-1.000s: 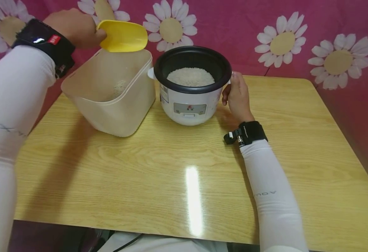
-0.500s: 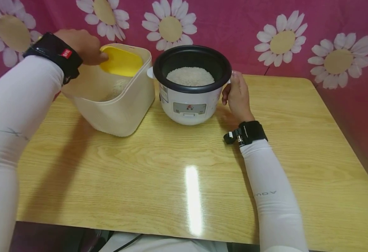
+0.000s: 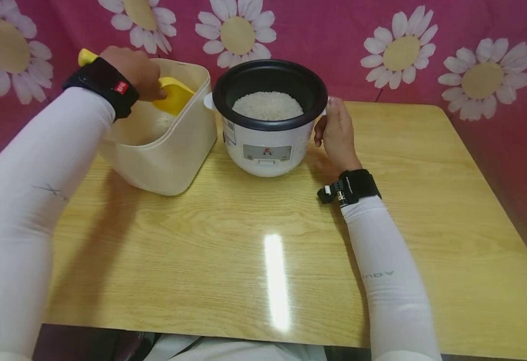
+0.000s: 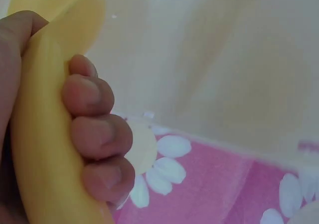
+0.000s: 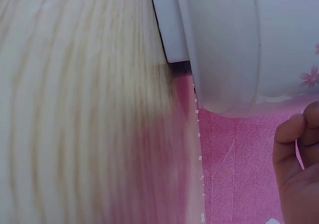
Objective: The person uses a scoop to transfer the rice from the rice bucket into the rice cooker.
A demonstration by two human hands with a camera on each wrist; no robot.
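My left hand (image 3: 134,75) grips a yellow scoop (image 3: 176,98) by its handle and reaches into the cream plastic bin (image 3: 175,160). Part of the scoop is hidden behind that hand and the bin's near rim; a little rice (image 3: 157,128) shows inside. In the left wrist view, curled fingers wrap the scoop's thick handle (image 4: 47,134). To the right of the bin stands a white rice cooker (image 3: 265,163), its dark pot heaped with white rice (image 3: 268,105). My right hand (image 3: 339,135) holds the cooker's side handle, thumb on top and fingers curled beneath.
Both vessels stand near the back of a wooden table (image 3: 227,260). Right behind it hangs a pink cloth (image 3: 313,30) printed with large daisies. The bin's wall is close beside the cooker's left handle (image 3: 208,101).
My left hand has lowered the yellow scoop from above the bin's rim down into it, tilting the scoop's mouth downward. My right hand has stayed at the cooker. The head view has shifted slightly.
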